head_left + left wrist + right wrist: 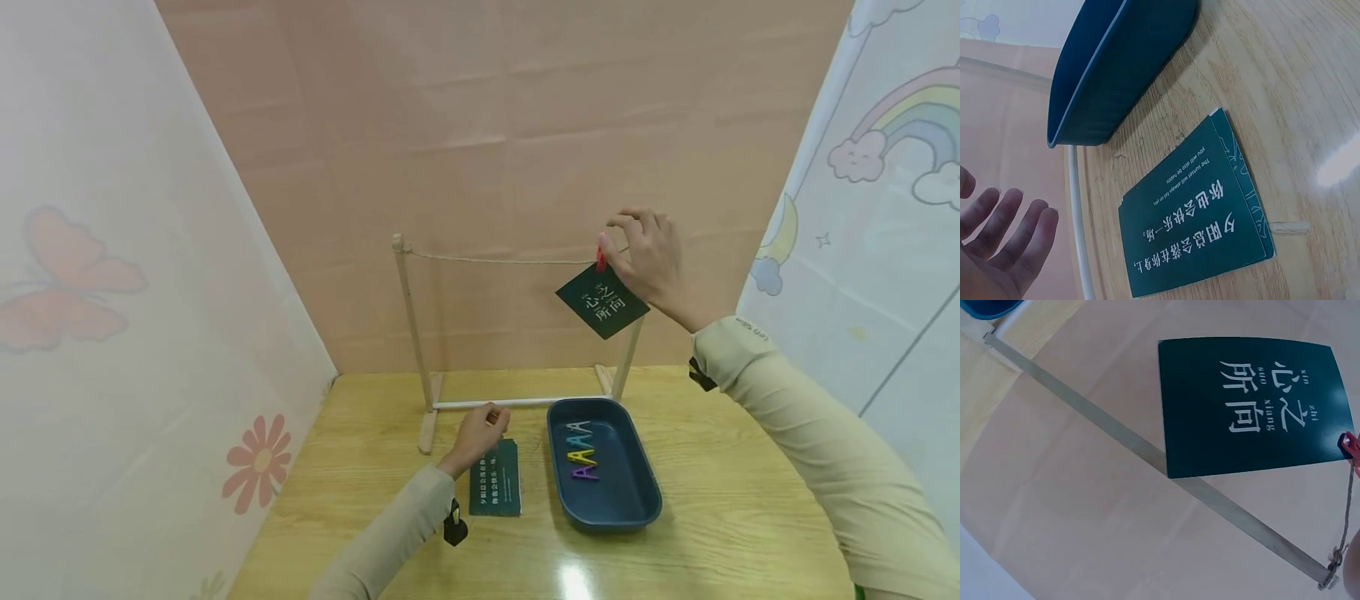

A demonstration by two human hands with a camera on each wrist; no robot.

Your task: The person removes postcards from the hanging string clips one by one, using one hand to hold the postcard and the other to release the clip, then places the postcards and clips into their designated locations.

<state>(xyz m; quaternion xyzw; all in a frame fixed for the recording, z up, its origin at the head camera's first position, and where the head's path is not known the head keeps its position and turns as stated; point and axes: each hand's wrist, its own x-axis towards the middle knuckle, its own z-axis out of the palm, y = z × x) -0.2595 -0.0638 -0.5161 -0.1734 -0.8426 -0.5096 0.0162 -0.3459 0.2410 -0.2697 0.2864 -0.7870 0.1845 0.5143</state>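
At the upper right of the head view, my right hand (651,254) is raised to a red clothespin (601,257), thumb tip right at it and the other fingers bent apart from the thumb. The clothespin bites one corner of a dark green card (588,293) at the string (495,261), and the card hangs like a diamond. White characters face me in the right wrist view. My left hand (477,435) hovers with loosely bent fingers, holding nothing. Below it, a stack of green cards (1194,215) lies on the table.
A wooden frame (412,325) carries the string between two posts. Right of the card stack stands a dark blue tray (626,492) with a row of several coloured clothespins, including a yellow clothespin (581,457) and a purple clothespin (585,473). Fabric walls enclose the table (720,500).
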